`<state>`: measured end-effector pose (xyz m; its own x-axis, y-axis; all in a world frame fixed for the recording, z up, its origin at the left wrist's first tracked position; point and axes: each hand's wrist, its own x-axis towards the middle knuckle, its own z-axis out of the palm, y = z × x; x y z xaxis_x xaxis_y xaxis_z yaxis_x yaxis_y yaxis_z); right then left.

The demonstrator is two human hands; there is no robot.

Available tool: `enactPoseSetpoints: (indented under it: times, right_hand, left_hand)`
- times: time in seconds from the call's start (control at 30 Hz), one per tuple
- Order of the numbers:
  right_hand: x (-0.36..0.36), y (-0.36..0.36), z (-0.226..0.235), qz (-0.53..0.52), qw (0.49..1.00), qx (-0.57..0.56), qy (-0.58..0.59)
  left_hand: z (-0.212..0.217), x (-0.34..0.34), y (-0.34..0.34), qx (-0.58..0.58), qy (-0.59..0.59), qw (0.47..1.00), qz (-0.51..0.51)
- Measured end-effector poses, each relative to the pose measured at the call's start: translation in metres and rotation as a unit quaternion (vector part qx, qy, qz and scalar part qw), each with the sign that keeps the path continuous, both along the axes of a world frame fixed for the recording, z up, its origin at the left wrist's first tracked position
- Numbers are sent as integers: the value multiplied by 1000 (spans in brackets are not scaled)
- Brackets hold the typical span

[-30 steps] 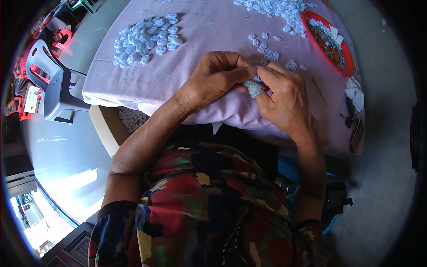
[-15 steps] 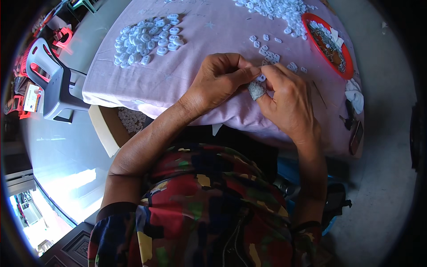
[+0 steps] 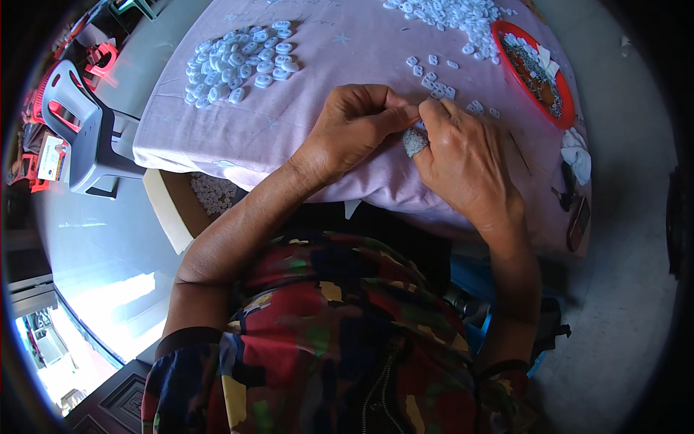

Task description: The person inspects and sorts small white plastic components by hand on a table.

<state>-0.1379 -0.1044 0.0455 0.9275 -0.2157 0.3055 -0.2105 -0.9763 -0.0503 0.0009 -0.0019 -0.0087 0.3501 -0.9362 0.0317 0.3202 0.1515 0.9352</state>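
Small white piece (image 3: 418,124) pinched between fingertips of left hand (image 3: 359,124) and right hand (image 3: 463,155), both closed on it, above lilac tablecloth (image 3: 303,119); grey thumb wrap (image 3: 414,142) just below; white pieces (image 3: 238,61) heaped far left; red bowl (image 3: 557,98) right.

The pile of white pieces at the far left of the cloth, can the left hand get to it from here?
Probably yes: the pile of white pieces lies on bare purple cloth with nothing between it and the left hand.

A table under a lilac cloth (image 3: 311,137) carries everything. White buttons (image 3: 238,61) lie heaped far left and, seemingly more of them, far right (image 3: 452,14). A red dish (image 3: 536,72) sits at the right.
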Motion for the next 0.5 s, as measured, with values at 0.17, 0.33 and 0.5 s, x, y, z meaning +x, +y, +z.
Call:
enactPoseSetpoints:
  times: [0.17,0.33,0.5]
  right_hand:
    - [0,-4,-4,22,999,30,-12]
    - [-2,-7,-4,42,998,36,-15]
    - [-2,-11,-8,54,998,27,-11]
  left_hand:
    - [0,2,1,2,-19,1000,-19]
    - [-3,2,2,-22,-21,999,-23]
    - [-5,2,1,-35,-43,998,-18]
